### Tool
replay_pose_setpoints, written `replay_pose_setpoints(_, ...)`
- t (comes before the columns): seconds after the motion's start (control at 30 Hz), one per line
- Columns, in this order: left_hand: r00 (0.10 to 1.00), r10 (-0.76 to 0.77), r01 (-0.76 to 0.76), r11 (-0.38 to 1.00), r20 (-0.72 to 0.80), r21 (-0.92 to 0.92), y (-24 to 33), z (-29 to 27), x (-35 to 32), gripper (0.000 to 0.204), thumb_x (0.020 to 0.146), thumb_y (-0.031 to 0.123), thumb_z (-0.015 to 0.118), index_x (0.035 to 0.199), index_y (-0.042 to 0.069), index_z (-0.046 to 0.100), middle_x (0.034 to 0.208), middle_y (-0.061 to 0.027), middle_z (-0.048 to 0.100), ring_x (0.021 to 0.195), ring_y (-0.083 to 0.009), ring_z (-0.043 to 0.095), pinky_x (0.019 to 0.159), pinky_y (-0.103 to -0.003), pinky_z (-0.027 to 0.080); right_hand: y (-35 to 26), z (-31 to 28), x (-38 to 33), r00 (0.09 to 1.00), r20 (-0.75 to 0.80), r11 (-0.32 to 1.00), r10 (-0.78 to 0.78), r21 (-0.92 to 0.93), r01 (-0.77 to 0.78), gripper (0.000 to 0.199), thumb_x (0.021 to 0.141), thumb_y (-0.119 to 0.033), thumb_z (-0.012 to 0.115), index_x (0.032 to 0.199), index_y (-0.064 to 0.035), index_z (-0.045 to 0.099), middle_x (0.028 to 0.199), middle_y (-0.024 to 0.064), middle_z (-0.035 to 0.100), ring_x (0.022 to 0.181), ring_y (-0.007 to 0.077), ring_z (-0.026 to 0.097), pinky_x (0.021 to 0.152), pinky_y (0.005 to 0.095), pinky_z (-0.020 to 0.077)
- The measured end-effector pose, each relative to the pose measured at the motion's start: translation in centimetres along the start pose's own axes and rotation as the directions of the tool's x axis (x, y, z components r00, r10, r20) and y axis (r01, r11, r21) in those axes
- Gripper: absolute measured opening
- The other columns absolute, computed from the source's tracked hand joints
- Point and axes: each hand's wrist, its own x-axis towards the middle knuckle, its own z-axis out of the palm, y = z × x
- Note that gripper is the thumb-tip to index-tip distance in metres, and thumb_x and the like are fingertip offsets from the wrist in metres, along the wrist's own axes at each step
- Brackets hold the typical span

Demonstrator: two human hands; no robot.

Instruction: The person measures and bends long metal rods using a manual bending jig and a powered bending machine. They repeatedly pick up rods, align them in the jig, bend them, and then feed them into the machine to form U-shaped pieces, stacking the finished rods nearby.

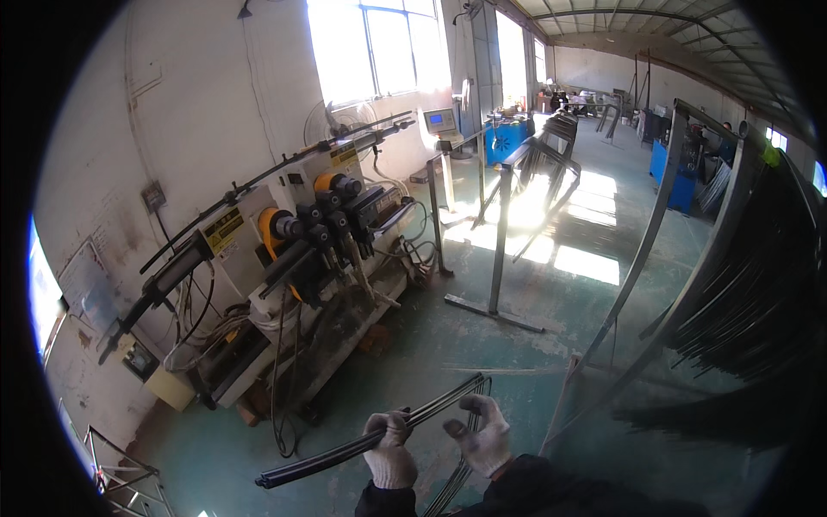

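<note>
My left hand (pixel 389 446), in a pale work glove, is closed round a bundle of thin dark metal rods (pixel 319 457). The bundle slants from lower left up to the right in front of me. Close to its right end is my right hand (pixel 482 437), also gloved, with thumb and fingers apart and curved. Several thin rods (pixel 450 493) run down from that end, partly behind the right hand. Whether the right hand touches any of them I cannot tell.
A machine with black and orange fittings (pixel 310 224) stands by the wall at left. Ahead is a metal stand (pixel 500 241) with bent frames on it. At right, many dark rods (pixel 749 284) hang beside a steel rack (pixel 655 233). A wire frame (pixel 125 470) is at lower left.
</note>
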Motion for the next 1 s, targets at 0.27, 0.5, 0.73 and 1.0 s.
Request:
replay_pose_setpoints(0.27,0.993,-0.099,0.107,0.986,0.068,-0.130,-0.6,7.4,17.5,0.028,0.112,0.032,0.084,0.109,0.005,0.075,0.112,-0.0112,0.080,0.115,-0.0301,0.079,0.099,-0.047,0.065,24.4,9.8,23.7,0.432,0.601,-0.366,0.673,0.778,-0.511,0.044,0.120,-0.044,0.066,0.132,-0.0011,0.068,0.110,0.0190,0.077,0.100,0.0372,0.078,0.100,0.0539,0.0679)
replay_pose_setpoints(0.5,0.972,-0.223,0.231,0.886,0.067,-0.402,-2.6,9.5,33.3,0.031,0.113,0.040,0.078,0.103,0.011,0.079,0.115,-0.0107,0.084,0.130,-0.0388,0.075,0.116,-0.066,0.056,34.2,9.1,45.8,0.518,0.346,-0.235,0.782,0.934,-0.269,0.026,0.116,-0.029,0.070,0.096,-0.0113,0.065,0.071,0.0003,0.061,0.063,0.0248,0.063,0.069,0.0429,0.0596)
replay_pose_setpoints(0.73,0.879,-0.470,0.442,0.736,0.084,-0.513,-13.9,8.4,49.8,0.037,0.116,0.046,0.072,0.113,0.012,0.087,0.123,-0.0113,0.087,0.130,-0.0396,0.075,0.116,-0.064,0.056,29.2,4.5,64.2,0.731,0.146,-0.040,0.667,0.986,-0.161,0.038,0.121,-0.046,0.066,0.096,-0.0186,0.060,0.067,-0.0076,0.034,0.055,0.0133,0.038,0.057,0.0360,0.0365)
replay_pose_setpoints(1.0,0.677,-0.598,0.733,0.489,0.430,-0.474,-28.1,12.2,69.2,0.028,0.116,0.039,0.071,0.115,0.012,0.082,0.123,-0.0093,0.082,0.118,-0.0374,0.074,0.108,-0.058,0.059,23.8,4.6,87.8,0.814,-0.275,0.494,0.511,0.870,-0.017,0.040,0.119,-0.051,0.071,0.098,-0.0177,0.062,0.067,-0.0070,0.044,0.052,0.0130,0.041,0.053,0.0352,0.0354)
